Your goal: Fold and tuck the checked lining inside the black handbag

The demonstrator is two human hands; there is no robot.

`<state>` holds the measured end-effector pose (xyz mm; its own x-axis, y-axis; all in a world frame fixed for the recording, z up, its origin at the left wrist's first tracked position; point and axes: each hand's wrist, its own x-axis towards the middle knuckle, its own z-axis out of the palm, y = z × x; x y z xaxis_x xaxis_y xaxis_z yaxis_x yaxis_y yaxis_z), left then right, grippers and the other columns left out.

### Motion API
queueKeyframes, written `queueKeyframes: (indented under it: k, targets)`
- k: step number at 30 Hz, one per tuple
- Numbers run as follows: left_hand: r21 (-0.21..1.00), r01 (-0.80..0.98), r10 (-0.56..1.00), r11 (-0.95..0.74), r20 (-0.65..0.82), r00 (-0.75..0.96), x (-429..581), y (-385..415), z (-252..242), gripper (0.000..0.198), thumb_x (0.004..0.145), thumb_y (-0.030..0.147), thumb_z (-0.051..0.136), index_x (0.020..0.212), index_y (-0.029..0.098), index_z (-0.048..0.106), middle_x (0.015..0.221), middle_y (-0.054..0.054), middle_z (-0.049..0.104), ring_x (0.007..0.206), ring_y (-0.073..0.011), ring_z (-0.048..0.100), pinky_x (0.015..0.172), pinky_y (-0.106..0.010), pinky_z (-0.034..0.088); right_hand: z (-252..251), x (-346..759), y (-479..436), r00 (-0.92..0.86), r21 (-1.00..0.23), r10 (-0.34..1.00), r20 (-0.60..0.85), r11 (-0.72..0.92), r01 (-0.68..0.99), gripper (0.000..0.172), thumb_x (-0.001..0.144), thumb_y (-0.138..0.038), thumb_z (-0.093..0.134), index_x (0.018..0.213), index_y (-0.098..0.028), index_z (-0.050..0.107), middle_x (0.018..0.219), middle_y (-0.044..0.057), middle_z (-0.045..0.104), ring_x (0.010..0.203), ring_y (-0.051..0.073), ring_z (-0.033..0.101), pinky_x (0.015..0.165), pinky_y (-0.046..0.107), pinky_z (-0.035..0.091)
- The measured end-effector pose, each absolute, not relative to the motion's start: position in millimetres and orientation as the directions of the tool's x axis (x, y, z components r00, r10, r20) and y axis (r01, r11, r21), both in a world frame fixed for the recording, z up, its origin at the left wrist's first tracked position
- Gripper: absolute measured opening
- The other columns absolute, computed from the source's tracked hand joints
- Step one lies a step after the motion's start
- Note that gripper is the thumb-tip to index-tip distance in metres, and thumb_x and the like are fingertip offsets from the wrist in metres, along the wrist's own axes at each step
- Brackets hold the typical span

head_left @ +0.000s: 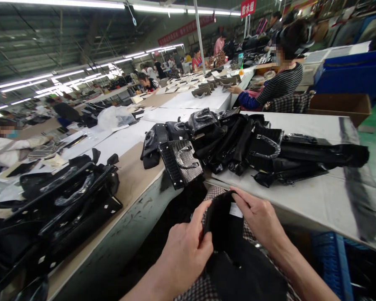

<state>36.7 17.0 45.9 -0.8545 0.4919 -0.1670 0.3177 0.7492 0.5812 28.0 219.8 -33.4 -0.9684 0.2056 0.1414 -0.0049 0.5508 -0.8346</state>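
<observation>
A piece of black fabric lining [225,234] with a small white label [236,210] lies over a checked cloth at my lap. Gripping its left edge between thumb and fingers is my left hand [188,242]. My right hand [258,211] pinches the upper right edge beside the label. The lower part of the lining drapes toward me, with a slit-like opening in it. Just beyond my hands, a crocodile-textured black handbag panel [181,161] with a plastic-wrapped handle overhangs the table edge.
A heap of black bag pieces [232,138] covers part of the white table [319,188] ahead. More black bags [78,200] lie on the left table. A blue crate [332,263] stands low at right. Co-workers sit at left and at the far right, near a cardboard box [338,108].
</observation>
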Motion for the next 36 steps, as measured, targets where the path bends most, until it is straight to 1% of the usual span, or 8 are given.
queueKeyframes:
  k: [7, 14, 17, 20, 23, 26, 30, 36]
  targets:
    - [0.65, 0.291, 0.456, 0.702, -0.097, -0.885, 37.7, 3.6, 36.6, 0.057, 0.092, 0.02, 0.041, 0.148, 0.023, 0.027, 0.055, 0.01, 0.029, 0.048, -0.011, 0.037, 0.049, -0.022, 0.025, -31.1, 28.1, 207.4, -0.966, -0.785, 0.16, 0.204, 0.616, -0.064, 0.035, 0.096, -0.036, 0.043, 0.12, -0.026, 0.066, 0.116, 0.004, 0.071, 0.105, 0.03, 0.068, 0.089, 0.045, 0.055]
    - [0.438, 0.339, 0.402, 0.833, -0.057, -0.914, 4.1, 7.0, 42.1, 0.044, 0.098, 0.035, 0.039, 0.139, 0.022, 0.044, 0.059, 0.005, 0.056, 0.058, -0.0167, 0.056, 0.059, -0.026, 0.034, -38.0, 33.9, 201.7, -0.956, -0.772, 0.143, 0.257, 0.625, -0.114, 0.036, 0.095, -0.037, 0.043, 0.119, -0.025, 0.067, 0.116, 0.003, 0.071, 0.103, 0.028, 0.069, 0.091, 0.044, 0.054]
    - [0.341, 0.421, 0.45, 0.841, -0.007, -0.893, -7.2, 9.2, 39.5, 0.035, 0.098, 0.035, 0.041, 0.129, 0.026, 0.056, 0.073, 0.001, 0.067, 0.067, -0.0181, 0.061, 0.063, -0.026, 0.035, -34.4, 35.2, 201.7, -0.956, -0.745, 0.115, 0.269, 0.654, -0.131, 0.034, 0.094, -0.037, 0.042, 0.115, -0.027, 0.067, 0.111, 0.002, 0.073, 0.096, 0.027, 0.071, 0.081, 0.04, 0.056]
    - [0.417, 0.487, 0.548, 0.767, -0.031, -0.836, -12.2, 9.0, 41.2, 0.035, 0.098, 0.031, 0.041, 0.13, 0.033, 0.055, 0.063, 0.006, 0.059, 0.056, -0.0134, 0.053, 0.058, -0.024, 0.032, -24.4, 28.5, 206.1, -0.98, -0.723, 0.088, 0.18, 0.687, -0.072, 0.027, 0.089, -0.038, 0.048, 0.104, -0.027, 0.068, 0.097, 0.002, 0.075, 0.084, 0.028, 0.071, 0.073, 0.04, 0.054]
    - [0.54, 0.449, 0.561, 0.712, -0.053, -0.826, -13.7, 7.5, 44.3, 0.042, 0.096, 0.029, 0.046, 0.137, 0.032, 0.048, 0.054, 0.009, 0.043, 0.05, -0.0115, 0.043, 0.054, -0.021, 0.03, -15.6, 14.7, 208.8, -0.992, -0.796, -0.067, 0.104, 0.593, -0.123, 0.03, 0.085, -0.04, 0.058, 0.111, -0.026, 0.063, 0.106, 0.002, 0.073, 0.096, 0.027, 0.068, 0.083, 0.039, 0.051]
    - [0.614, 0.332, 0.487, 0.716, -0.099, -0.868, -10.6, 5.7, 44.9, 0.05, 0.092, 0.029, 0.05, 0.141, 0.026, 0.043, 0.055, 0.009, 0.044, 0.051, -0.0117, 0.043, 0.053, -0.021, 0.031, -14.7, 1.5, 202.9, -0.986, -0.865, -0.138, 0.098, 0.478, -0.152, 0.028, 0.087, -0.036, 0.056, 0.112, -0.027, 0.064, 0.107, 0.001, 0.073, 0.097, 0.024, 0.067, 0.085, 0.037, 0.049]
    - [0.615, 0.213, 0.394, 0.759, -0.173, -0.903, 7.7, 2.6, 44.7, 0.061, 0.086, 0.025, 0.054, 0.144, 0.026, 0.035, 0.059, 0.009, 0.051, 0.054, -0.0132, 0.048, 0.054, -0.022, 0.033, -21.1, -5.6, 193.4, -0.992, -0.885, -0.097, 0.081, 0.45, -0.117, 0.02, 0.09, -0.034, 0.052, 0.096, -0.029, 0.07, 0.091, -0.002, 0.075, 0.086, 0.023, 0.068, 0.081, 0.036, 0.048]
    - [0.636, 0.14, 0.386, 0.759, -0.266, -0.883, 46.2, -5.1, 36.8, 0.063, 0.086, 0.021, 0.048, 0.146, 0.023, 0.029, 0.058, 0.009, 0.049, 0.05, -0.0119, 0.048, 0.05, -0.022, 0.03, -21.4, -2.4, 200.7, -0.995, -0.903, -0.072, 0.067, 0.419, -0.091, 0.019, 0.091, -0.034, 0.052, 0.094, -0.028, 0.07, 0.087, -0.003, 0.074, 0.085, 0.021, 0.067, 0.08, 0.033, 0.047]
